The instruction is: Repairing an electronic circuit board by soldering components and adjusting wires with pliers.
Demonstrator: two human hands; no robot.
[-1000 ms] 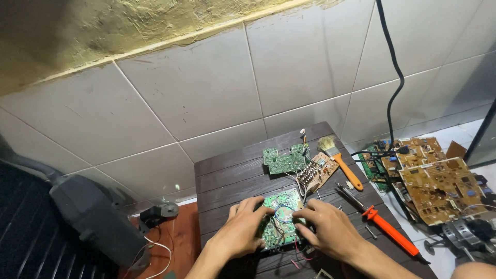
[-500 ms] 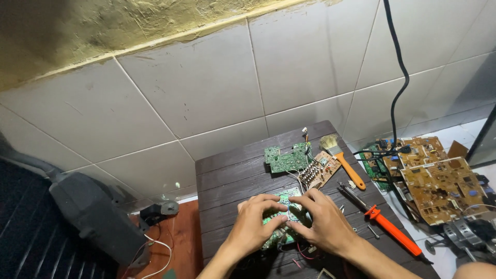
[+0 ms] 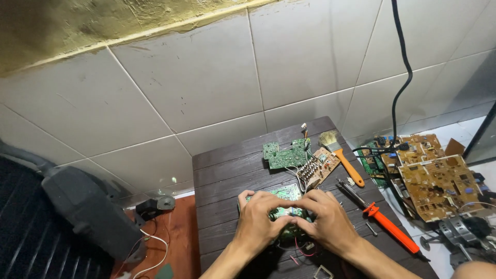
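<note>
Lower centre: left hand (image 3: 257, 225) and right hand (image 3: 326, 226) both clasp a green circuit board (image 3: 281, 202), fingers meeting over it. It sits mid-width on the dark slatted table (image 3: 222, 175); bare slats left. Orange-handled screwdriver (image 3: 385, 223) lies near the right edge.

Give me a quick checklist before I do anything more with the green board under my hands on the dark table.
1. Both hands on the board: ok. Left hand and right hand cover the green circuit board, fingertips meeting over it.
2. Board supported: ok, it rests on the dark slatted table.
3. Loose wires: not ok. Red wires trail out beneath the right hand.
4. Orange-handled screwdriver in reach: ok, lying to the right.
5. Brush and second green board out of the way: ok, farther back.
6. Grip on the board itself: cannot tell, the fingers hide it.
</note>
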